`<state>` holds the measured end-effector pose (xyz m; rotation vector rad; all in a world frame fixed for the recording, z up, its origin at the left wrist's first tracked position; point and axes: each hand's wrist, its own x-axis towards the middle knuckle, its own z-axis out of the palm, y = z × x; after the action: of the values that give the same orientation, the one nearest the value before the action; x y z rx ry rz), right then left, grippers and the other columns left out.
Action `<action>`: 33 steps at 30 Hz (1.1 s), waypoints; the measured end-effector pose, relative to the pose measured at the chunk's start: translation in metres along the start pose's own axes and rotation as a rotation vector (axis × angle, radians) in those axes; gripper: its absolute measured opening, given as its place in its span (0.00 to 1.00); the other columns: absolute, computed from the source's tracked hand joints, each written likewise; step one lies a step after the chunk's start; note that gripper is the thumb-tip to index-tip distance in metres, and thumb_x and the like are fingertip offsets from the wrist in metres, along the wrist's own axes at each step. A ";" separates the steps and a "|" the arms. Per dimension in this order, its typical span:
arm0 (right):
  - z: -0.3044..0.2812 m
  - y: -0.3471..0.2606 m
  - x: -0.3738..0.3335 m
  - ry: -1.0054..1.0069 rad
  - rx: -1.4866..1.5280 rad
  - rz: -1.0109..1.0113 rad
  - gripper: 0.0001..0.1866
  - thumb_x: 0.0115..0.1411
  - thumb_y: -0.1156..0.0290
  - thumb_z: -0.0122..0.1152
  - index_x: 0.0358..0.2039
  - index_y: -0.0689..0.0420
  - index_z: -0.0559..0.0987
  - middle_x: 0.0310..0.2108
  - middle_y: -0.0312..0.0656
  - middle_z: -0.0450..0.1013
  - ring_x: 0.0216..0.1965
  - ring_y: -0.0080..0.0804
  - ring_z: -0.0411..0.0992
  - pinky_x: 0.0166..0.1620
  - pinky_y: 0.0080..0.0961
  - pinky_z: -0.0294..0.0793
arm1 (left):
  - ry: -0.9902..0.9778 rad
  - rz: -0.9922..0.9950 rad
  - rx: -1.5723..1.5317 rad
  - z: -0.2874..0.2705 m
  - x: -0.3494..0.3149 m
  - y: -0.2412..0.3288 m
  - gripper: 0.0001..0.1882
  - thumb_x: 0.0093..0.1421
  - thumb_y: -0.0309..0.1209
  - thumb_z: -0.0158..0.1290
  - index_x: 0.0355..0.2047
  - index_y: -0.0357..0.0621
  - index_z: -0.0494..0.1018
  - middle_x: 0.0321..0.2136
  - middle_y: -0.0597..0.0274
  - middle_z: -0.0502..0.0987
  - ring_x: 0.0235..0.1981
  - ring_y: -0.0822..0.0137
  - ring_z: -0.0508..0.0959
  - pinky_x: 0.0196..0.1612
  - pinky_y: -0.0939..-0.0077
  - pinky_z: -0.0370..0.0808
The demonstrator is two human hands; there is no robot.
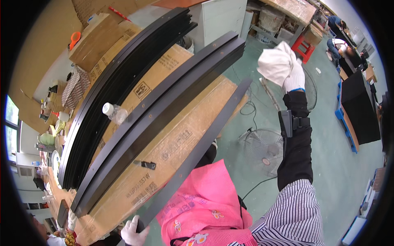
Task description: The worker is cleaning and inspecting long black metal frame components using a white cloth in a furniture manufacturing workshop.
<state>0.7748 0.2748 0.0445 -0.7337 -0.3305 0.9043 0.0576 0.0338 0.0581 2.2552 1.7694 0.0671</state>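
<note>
A long dark grey strip (205, 141) with small holes runs diagonally along the near edge of the cardboard-covered table. At its lower left end my left hand (134, 233), in a white glove, is closed round it. My right hand (294, 78), gloved too, is raised out to the right past the strip's far end and grips a crumpled white cloth (276, 63). Behind the strip lies a stack of similar dark strips (164, 108), and farther back a larger stack (119, 65). A small knife (147, 165) rests on the cardboard (180, 141) between them.
A clear bottle with a white cap (115, 113) is between the stacks. Standing fans (264, 151) and cables occupy the floor to the right. Another person's gloved hands (70, 221) are near the stack's lower left end. Farther right are a blue pallet (349, 119) and two people.
</note>
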 end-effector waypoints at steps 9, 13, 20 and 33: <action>0.014 0.143 -0.088 -0.127 -1.877 -0.832 0.18 0.64 0.66 0.58 0.52 0.58 0.78 0.45 0.51 0.78 0.45 0.53 0.77 0.51 0.39 0.78 | 0.044 0.026 0.048 0.017 -0.002 0.001 0.34 0.39 0.35 0.73 0.50 0.45 0.79 0.28 0.54 0.77 0.28 0.52 0.81 0.32 0.60 0.78; 0.089 0.191 -0.232 -0.557 -1.273 -0.555 0.09 0.67 0.66 0.51 0.40 0.56 0.77 0.36 0.47 0.74 0.40 0.47 0.76 0.50 0.36 0.75 | 0.093 0.003 0.101 0.010 -0.009 -0.004 0.33 0.40 0.42 0.74 0.49 0.48 0.81 0.26 0.57 0.77 0.25 0.53 0.80 0.28 0.60 0.77; 0.104 0.192 -0.321 -0.872 -0.942 -0.760 0.04 0.56 0.63 0.63 0.33 0.41 0.82 0.30 0.27 0.75 0.39 0.29 0.77 0.47 0.40 0.73 | -0.005 0.028 0.058 -0.021 -0.021 0.012 0.34 0.49 0.40 0.73 0.57 0.50 0.79 0.36 0.52 0.81 0.35 0.49 0.83 0.38 0.59 0.81; -0.059 0.029 -0.003 0.212 -1.660 -0.556 0.18 0.64 0.54 0.59 0.43 0.55 0.84 0.45 0.51 0.81 0.48 0.51 0.79 0.53 0.39 0.77 | -0.375 -0.099 -0.598 -0.006 -0.018 -0.027 0.24 0.61 0.36 0.65 0.56 0.38 0.77 0.31 0.62 0.79 0.30 0.66 0.79 0.34 0.70 0.77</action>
<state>0.7880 0.2582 -0.0176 -2.0797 -1.0556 -0.1905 0.0263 0.0232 0.0595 1.6294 1.4182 0.1251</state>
